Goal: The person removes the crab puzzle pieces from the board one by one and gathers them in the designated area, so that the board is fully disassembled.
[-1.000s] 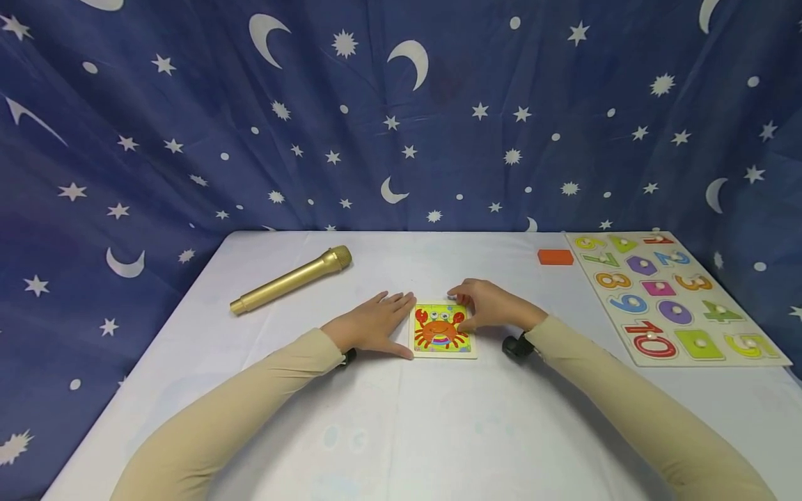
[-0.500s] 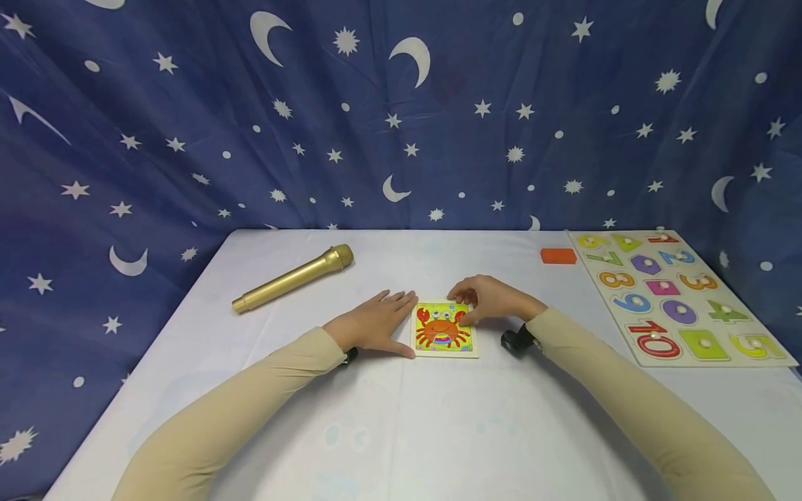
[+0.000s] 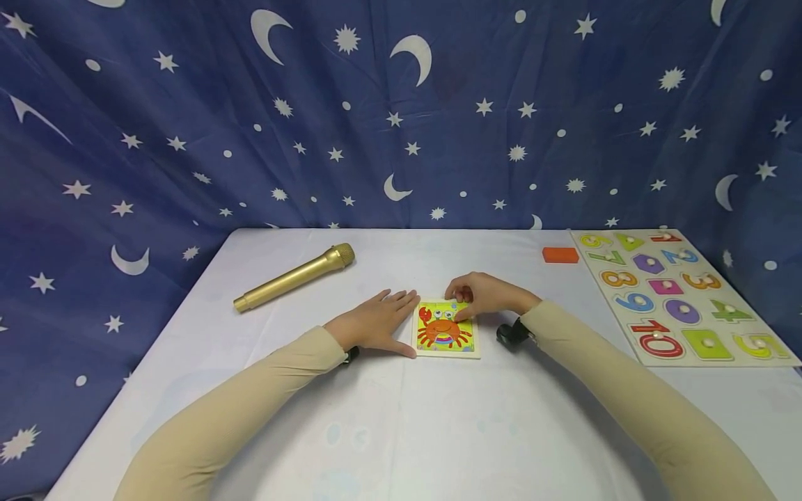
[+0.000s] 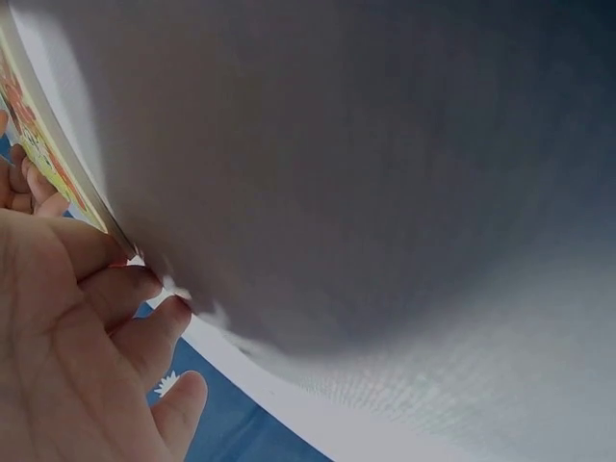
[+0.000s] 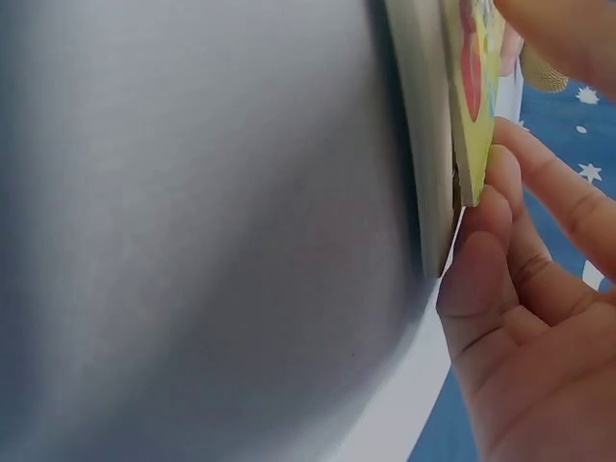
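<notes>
A small square crab puzzle (image 3: pixel 441 341) in a pale wooden frame lies flat mid-table, an orange crab on yellow-green. My left hand (image 3: pixel 376 324) lies along its left side, fingers spread and straight, thumb near the near corner. In the left wrist view, those fingertips touch the frame's edge (image 4: pixel 72 159). My right hand (image 3: pixel 491 295) is at the far right corner, thumb over the picture and fingers bent at the far edge. The right wrist view shows it pinching a puzzle piece (image 5: pixel 474 144) with part of a red claw, its end raised off the frame (image 5: pixel 423 144).
A gold microphone (image 3: pixel 294 278) lies at the back left of the white table. At the back right is an orange-red block (image 3: pixel 560 255), beside a large number-and-shape peg board (image 3: pixel 651 320). A dark blue curtain (image 3: pixel 351 125) with stars and moons hangs behind the table.
My right hand has shifted slightly left and away over the puzzle's far right corner, its thumb now covering the crab's right claw. The left hand stays in place at the left side.
</notes>
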Action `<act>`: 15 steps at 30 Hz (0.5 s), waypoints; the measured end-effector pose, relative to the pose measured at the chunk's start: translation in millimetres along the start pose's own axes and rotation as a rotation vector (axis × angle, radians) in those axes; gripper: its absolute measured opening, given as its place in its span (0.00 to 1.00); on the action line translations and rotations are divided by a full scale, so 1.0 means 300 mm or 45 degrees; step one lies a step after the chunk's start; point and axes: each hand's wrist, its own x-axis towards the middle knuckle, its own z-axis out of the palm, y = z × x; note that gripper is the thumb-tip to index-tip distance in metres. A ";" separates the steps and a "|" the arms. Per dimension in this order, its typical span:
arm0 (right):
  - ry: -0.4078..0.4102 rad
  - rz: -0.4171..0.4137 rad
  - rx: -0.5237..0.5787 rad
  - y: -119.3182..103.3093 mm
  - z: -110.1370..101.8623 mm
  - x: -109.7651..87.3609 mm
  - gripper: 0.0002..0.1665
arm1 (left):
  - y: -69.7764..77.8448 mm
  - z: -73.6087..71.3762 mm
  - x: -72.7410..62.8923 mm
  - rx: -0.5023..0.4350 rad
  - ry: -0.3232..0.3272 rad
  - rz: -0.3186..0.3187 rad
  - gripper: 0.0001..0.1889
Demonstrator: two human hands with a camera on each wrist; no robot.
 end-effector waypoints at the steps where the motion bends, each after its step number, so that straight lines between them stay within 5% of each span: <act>1: -0.004 -0.004 -0.003 -0.002 0.000 0.000 0.21 | 0.000 0.000 0.001 0.006 0.001 0.000 0.57; 15: -0.057 -0.025 -0.067 -0.034 0.011 0.010 0.21 | 0.002 0.003 0.001 0.038 0.010 0.016 0.57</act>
